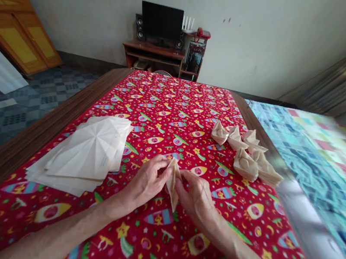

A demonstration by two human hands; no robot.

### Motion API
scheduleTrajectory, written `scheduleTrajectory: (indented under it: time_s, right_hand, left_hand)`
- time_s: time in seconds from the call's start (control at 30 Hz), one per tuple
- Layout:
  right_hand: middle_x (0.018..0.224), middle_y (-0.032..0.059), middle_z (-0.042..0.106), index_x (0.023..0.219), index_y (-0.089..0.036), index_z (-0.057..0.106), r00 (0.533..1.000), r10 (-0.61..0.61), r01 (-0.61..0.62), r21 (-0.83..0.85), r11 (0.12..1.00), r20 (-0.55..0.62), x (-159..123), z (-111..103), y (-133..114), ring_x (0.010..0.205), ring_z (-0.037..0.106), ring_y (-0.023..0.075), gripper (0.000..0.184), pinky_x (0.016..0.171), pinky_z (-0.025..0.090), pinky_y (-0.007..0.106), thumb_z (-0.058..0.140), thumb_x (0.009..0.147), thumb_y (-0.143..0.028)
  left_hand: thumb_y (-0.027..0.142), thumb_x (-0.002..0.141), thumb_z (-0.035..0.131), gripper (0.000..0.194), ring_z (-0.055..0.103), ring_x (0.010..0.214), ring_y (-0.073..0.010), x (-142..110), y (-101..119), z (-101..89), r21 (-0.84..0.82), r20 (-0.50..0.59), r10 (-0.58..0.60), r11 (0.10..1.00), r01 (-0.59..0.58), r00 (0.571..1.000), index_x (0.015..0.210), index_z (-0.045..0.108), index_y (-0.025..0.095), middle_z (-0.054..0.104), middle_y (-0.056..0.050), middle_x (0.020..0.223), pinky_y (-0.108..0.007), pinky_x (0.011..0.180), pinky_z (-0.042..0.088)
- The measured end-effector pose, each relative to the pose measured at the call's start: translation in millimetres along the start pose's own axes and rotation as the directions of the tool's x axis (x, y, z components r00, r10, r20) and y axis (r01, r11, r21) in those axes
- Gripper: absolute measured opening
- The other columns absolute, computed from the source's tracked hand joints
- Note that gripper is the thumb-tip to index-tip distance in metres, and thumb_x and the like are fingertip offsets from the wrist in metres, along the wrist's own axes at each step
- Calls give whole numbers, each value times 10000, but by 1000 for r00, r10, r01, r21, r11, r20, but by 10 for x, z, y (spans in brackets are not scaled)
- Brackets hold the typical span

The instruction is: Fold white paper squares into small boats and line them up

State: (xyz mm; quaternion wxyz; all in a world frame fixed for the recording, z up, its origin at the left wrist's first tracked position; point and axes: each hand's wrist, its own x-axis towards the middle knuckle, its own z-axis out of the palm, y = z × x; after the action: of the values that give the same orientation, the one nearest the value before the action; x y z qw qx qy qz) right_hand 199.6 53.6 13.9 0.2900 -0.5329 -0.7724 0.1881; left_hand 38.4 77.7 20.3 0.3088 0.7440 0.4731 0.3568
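Both hands pinch a small folded piece of cream paper (173, 183) above the red patterned tablecloth (175, 112). My left hand (146, 182) grips its left flap, fingers curled on the top corner. From the other side, my right hand (194, 194) holds the right flap. The paper stands upright between them, narrow and pointed at the bottom. A stack of creased cream sheets (90, 151) lies to the left of my left hand. Several finished folded paper shapes (246, 154) sit in a cluster to the upper right, near the table's right edge.
The wooden table edge (37, 134) runs along the left. A bed with a blue patchwork cover (317, 170) adjoins the right side. A desk with a monitor (161, 20) stands against the far wall, and an orange cabinet (14, 30) at far left.
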Motion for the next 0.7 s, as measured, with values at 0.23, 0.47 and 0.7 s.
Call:
scheduleTrajectory:
  time_s: [0.23, 0.47, 0.7]
  right_hand:
    - [569, -39, 525, 680, -187, 542, 995, 74, -71, 57, 996, -60, 15, 28, 67, 489, 420, 75, 182, 507, 300, 190, 481, 840, -248]
    - [516, -48, 461, 611, -194, 493, 993, 111, -112, -42, 993, -34, 50, 39, 132, 463, 368, 79, 203, 479, 254, 200, 504, 805, -250]
    - [525, -40, 438, 597, -193, 452, 988, 154, -154, -33, 988, -7, 67, 28, 172, 491, 383, 87, 208, 494, 253, 202, 499, 794, -239]
  left_hand:
    - [215, 859, 437, 210, 605, 657, -150, -45, 42, 91, -54, 144, -141, 987, 150, 979, 869, 635, 145, 656, -40, 757, -234, 610, 483]
    - [143, 791, 485, 172, 637, 734, -167, -22, -60, 79, 49, 83, -75, 996, 71, 994, 794, 656, 155, 681, -53, 815, -249, 697, 500]
    - [49, 710, 496, 365, 658, 878, -175, -15, -96, 77, -24, 74, -89, 996, 91, 993, 1004, 680, 160, 693, -59, 1003, -247, 801, 520]
